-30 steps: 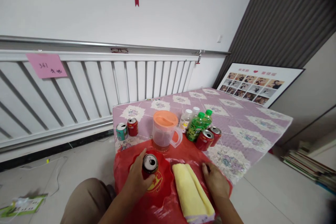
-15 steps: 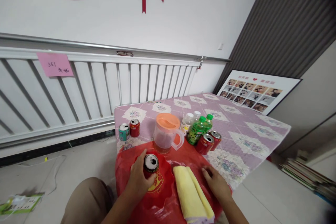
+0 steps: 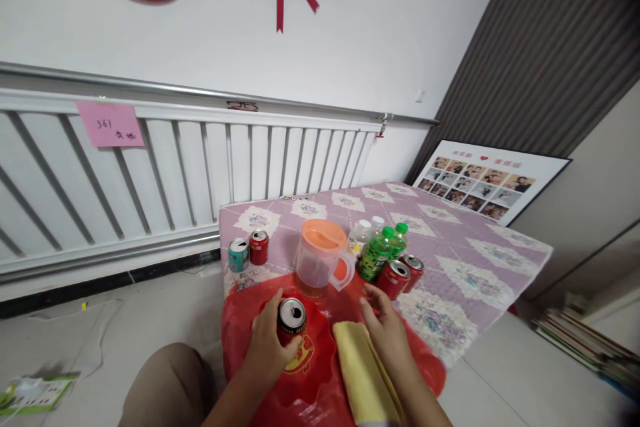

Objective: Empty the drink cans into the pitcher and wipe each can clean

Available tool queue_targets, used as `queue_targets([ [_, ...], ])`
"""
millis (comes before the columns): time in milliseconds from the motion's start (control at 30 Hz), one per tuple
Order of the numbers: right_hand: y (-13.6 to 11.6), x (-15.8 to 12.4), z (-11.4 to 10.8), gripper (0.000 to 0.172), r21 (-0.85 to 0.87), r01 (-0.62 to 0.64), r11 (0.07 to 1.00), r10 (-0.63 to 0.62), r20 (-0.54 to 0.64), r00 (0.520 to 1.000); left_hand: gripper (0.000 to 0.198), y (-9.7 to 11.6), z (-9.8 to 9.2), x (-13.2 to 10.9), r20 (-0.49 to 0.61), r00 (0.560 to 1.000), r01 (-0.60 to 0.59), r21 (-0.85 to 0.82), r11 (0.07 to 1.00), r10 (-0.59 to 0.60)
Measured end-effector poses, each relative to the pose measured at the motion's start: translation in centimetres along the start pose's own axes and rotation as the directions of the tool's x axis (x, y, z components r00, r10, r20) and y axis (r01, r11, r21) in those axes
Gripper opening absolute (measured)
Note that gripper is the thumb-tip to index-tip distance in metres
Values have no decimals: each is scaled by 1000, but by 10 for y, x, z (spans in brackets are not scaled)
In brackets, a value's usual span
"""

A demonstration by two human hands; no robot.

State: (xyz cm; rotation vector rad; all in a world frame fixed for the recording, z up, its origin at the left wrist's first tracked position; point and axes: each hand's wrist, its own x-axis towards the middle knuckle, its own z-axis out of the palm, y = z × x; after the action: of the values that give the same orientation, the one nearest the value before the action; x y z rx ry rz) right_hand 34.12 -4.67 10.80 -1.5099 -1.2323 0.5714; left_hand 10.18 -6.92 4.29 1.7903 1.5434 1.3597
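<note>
My left hand [image 3: 270, 340] is wrapped round an opened drink can [image 3: 292, 317], dark at its top, upright over a red scalloped tray [image 3: 320, 373] with a yellow print. My right hand [image 3: 385, 327] holds nothing; its fingers are apart above the far end of a folded yellow towel [image 3: 363, 373]. Just beyond that hand is a clear pitcher [image 3: 313, 263] with an orange lid and a little amber liquid at its bottom. To the right of the pitcher stand two red cans [image 3: 393, 279] and green-capped bottles [image 3: 375, 257].
A teal can [image 3: 239, 255] and a red can [image 3: 259, 247] stand at the left edge. White-capped bottles [image 3: 361, 233] are behind the green ones. Red plastic sheeting [image 3: 240, 307] covers the near part of the floral cloth [image 3: 470, 267]. A radiator [image 3: 175, 167] lines the wall.
My right hand has moved left and forward from beside the towel to over it, towards the pitcher. The left hand keeps its hold on the can. The view has shifted slightly.
</note>
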Motion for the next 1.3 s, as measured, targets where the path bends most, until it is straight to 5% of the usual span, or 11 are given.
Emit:
queue_targets([
  [333, -19, 49, 25, 49, 199, -64, 978, 53, 57, 997, 71, 1, 2, 0, -8, 1000, 1, -4, 1000, -1],
  [933, -21, 57, 48, 61, 332, -271, 904, 233, 150, 961, 66, -4, 10, -1, -25, 1000, -2, 2, 1000, 2],
  [1300, -23, 58, 60, 53, 425, -160, 891, 119, 123, 985, 63, -4, 12, -1, -23, 1000, -11, -6, 1000, 11],
])
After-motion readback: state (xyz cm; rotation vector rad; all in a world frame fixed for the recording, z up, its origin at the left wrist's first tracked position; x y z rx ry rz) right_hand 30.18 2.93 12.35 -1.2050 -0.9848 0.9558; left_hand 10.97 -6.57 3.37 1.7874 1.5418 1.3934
